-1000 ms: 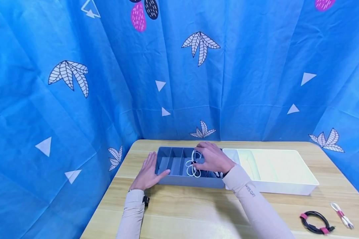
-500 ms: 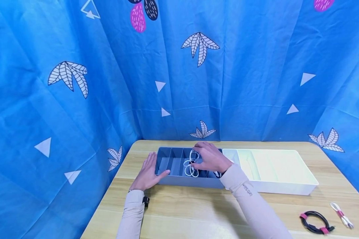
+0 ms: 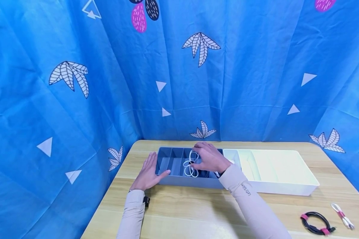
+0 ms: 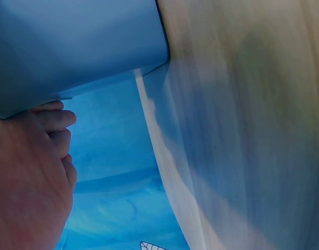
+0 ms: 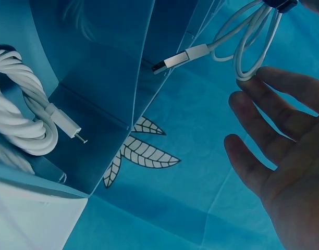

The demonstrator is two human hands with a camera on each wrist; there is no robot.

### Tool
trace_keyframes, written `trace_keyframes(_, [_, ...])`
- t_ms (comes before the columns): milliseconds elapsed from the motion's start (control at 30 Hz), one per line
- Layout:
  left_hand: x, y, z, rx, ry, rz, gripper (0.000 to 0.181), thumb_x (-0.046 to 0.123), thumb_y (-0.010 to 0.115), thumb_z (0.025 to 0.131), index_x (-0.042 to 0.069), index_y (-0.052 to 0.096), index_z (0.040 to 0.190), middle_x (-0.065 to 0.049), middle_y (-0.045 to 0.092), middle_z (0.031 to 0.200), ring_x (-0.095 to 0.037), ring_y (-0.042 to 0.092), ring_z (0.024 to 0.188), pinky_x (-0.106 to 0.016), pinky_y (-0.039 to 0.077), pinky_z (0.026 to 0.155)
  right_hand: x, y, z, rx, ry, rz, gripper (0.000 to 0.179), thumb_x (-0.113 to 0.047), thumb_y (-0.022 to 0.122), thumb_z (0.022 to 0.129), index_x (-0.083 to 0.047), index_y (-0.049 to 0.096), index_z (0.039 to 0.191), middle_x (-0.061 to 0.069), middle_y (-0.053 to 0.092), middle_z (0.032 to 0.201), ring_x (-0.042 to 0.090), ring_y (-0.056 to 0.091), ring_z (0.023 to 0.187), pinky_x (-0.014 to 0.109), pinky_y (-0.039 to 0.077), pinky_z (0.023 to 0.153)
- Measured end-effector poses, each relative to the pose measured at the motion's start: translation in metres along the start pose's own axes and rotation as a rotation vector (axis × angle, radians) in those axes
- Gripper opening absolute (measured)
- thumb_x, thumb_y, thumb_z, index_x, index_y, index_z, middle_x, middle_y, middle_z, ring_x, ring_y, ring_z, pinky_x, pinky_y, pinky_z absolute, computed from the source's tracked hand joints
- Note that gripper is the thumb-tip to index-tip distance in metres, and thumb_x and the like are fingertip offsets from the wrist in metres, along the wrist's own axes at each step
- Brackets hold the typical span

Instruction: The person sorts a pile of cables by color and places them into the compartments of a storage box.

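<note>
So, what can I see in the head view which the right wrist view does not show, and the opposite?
Only the head view shows the left grip and the coiled black cable on the table. Only the right wrist view shows the USB plug of the looped white cable. Both share the right grip, that cable and the blue curtain.

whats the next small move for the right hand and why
Probably lower the white cable into the gray box: the right hand holds it above the box, loops hanging down, and the left hand rests against the box's left end.
</note>
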State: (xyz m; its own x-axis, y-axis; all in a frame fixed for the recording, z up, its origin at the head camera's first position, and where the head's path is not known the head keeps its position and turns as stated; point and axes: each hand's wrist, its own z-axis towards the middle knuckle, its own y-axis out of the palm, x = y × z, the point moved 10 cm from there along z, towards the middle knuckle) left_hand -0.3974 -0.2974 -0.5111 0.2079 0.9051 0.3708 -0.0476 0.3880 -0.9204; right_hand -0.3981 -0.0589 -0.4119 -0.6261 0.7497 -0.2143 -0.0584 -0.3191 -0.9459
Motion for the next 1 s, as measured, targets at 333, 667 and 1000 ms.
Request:
trace_keyframes(333, [0.0020,-0.0012,-0.0032,0.013,0.000,0.008,0.113,0.083,0.043,0.083,0.007,0.007,0.159,-0.007,0.003,0.168,-0.028,0.003,0.157,-0.050,0.009,0.128,-0.0001,0.0018,-0.0006,-0.001,-0.006,-0.001,0.073,-0.053,0.074,0.081,-0.006,0.060,0.135,0.010,0.056,0.141,0.030,0.050,0.133,0.054,0.040,0.113])
trace_keyframes(667, [0.0025,-0.0012,-0.0029,0.005,-0.001,0.006,0.113,0.084,0.042,0.083,0.008,0.007,0.159,-0.006,0.001,0.168,-0.025,0.000,0.157,-0.049,0.008,0.128,-0.0004,0.0015,0.0003,0.013,-0.013,-0.018,0.071,-0.053,0.073,0.081,-0.006,0.062,0.133,0.010,0.057,0.139,0.030,0.051,0.131,0.054,0.043,0.111])
trace_keyframes(1000, [0.0008,-0.0003,-0.0009,0.003,0.000,-0.002,0.113,0.083,0.043,0.083,0.008,0.007,0.159,-0.006,0.001,0.168,-0.026,0.000,0.157,-0.049,0.007,0.128,0.0009,0.0071,0.0027,0.000,0.004,-0.018,0.071,-0.053,0.074,0.081,-0.006,0.062,0.132,0.010,0.057,0.139,0.030,0.051,0.130,0.055,0.042,0.111])
